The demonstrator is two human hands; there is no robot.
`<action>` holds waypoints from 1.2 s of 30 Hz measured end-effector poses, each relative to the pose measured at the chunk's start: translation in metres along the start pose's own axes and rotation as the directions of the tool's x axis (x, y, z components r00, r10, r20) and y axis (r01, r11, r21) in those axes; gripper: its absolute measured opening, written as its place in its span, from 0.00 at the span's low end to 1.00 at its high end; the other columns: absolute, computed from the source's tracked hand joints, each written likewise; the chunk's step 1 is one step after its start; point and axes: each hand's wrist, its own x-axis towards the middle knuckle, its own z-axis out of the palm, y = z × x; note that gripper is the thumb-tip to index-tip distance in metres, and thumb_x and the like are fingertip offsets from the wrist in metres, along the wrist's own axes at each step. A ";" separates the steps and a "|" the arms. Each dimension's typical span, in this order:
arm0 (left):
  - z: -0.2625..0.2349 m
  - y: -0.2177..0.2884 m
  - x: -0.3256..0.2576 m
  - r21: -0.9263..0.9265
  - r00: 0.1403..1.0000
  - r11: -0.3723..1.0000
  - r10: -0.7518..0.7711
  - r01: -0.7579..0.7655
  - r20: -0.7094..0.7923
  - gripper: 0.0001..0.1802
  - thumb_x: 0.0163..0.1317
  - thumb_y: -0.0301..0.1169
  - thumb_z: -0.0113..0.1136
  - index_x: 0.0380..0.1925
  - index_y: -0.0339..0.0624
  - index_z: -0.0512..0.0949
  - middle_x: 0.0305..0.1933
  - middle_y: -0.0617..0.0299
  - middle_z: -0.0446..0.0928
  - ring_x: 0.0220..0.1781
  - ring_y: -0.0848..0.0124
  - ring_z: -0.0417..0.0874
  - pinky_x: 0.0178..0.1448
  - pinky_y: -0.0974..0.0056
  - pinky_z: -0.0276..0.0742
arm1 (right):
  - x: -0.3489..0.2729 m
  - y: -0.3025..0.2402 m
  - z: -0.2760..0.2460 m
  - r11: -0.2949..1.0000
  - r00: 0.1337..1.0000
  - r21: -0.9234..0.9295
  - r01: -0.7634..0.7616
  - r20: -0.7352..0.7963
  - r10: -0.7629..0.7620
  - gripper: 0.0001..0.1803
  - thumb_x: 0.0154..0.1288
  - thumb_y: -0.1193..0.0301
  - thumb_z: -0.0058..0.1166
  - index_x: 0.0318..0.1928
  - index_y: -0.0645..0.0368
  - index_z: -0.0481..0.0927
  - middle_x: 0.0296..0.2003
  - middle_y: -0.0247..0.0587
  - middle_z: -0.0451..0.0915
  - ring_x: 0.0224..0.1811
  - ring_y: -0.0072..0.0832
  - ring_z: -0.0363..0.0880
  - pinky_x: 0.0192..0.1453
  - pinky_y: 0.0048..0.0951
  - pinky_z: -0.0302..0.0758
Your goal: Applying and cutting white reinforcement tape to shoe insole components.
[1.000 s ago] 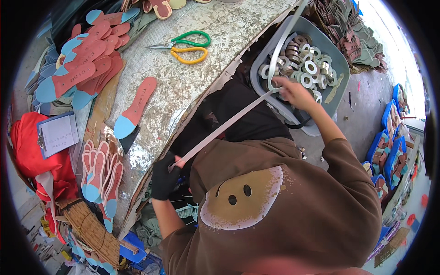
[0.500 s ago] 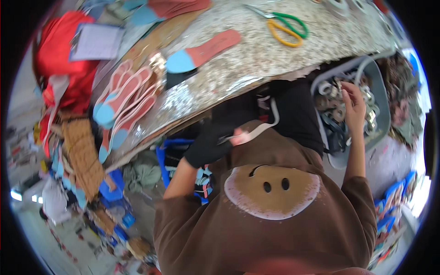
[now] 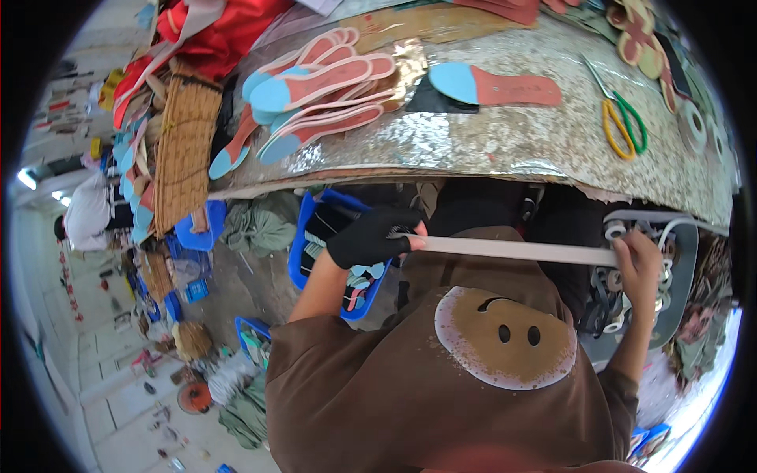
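Strap (image 3: 512, 251), a pale flat band, runs taut and level across my chest, stretched between both hands so its length lies straight. My left hand (image 3: 371, 236), in a black fingerless glove, pinches one end between thumb and fingertips; my right hand (image 3: 639, 264) is clenched round the other end, just over the grey tray (image 3: 684, 260) of tape rolls. Above lies the speckled workbench (image 3: 489, 134) with red-and-blue insoles (image 3: 331, 79) and yellow-and-green scissors (image 3: 623, 122).
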 end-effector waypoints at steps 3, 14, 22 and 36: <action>0.006 -0.048 -0.004 -0.010 0.995 0.998 0.057 -0.058 -0.087 0.07 0.64 0.30 0.62 0.33 0.37 0.79 0.25 0.66 0.76 0.27 0.80 0.77 0.32 0.71 0.71 | -0.016 0.009 -0.020 0.993 0.998 -0.107 -0.050 -0.046 0.046 0.17 0.62 0.70 0.61 0.23 0.66 0.69 0.18 0.45 0.67 0.18 0.37 0.64 0.25 0.35 0.58; 0.041 0.030 0.087 0.480 0.842 0.739 0.540 -0.473 -0.001 0.07 0.59 0.36 0.59 0.34 0.49 0.82 0.33 0.53 0.82 0.38 0.55 0.84 0.44 0.56 0.77 | 0.053 -0.105 0.079 0.904 0.977 0.411 0.120 0.110 -0.180 0.23 0.66 0.65 0.56 0.58 0.63 0.74 0.51 0.52 0.78 0.53 0.40 0.78 0.55 0.35 0.72; -0.058 0.061 0.190 0.958 0.490 0.145 0.834 0.249 -0.253 0.19 0.54 0.47 0.62 0.38 0.46 0.81 0.39 0.54 0.76 0.43 0.54 0.77 0.46 0.51 0.72 | 0.066 -0.109 0.124 0.744 0.987 0.668 -0.027 0.135 -0.086 0.14 0.74 0.67 0.47 0.50 0.64 0.78 0.30 0.41 0.75 0.28 0.25 0.73 0.38 0.29 0.72; 0.014 0.042 0.172 0.812 0.333 0.410 0.899 -0.416 -0.283 0.05 0.59 0.27 0.60 0.36 0.45 0.78 0.34 0.53 0.81 0.38 0.54 0.84 0.39 0.57 0.78 | 0.155 -0.125 0.040 0.765 0.992 0.644 0.009 0.092 -0.089 0.11 0.72 0.64 0.52 0.39 0.57 0.84 0.33 0.36 0.82 0.30 0.22 0.79 0.34 0.25 0.77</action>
